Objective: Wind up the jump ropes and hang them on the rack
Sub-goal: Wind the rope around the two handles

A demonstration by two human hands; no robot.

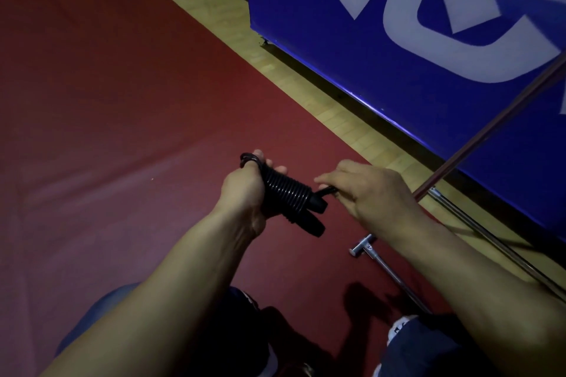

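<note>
- Red floor mat [122, 101] lying under everything, seen past the knees.
- Left hand [245, 190] gripping the wound jump rope [286, 193], cord coiled tight round both handles.
- Right hand [372, 193], just beside the bundle, pinching the loose cord end.
- Bundle looking light, cord springy and slick; hold across the coils.
- Rack [363, 247] foot lying beyond the bundle, toward the blue barrier [398, 55].

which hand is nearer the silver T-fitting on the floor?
Right. The right hand is just above the T-fitting in the picture; the left hand, gripping the wound jump rope, is further left.
</note>
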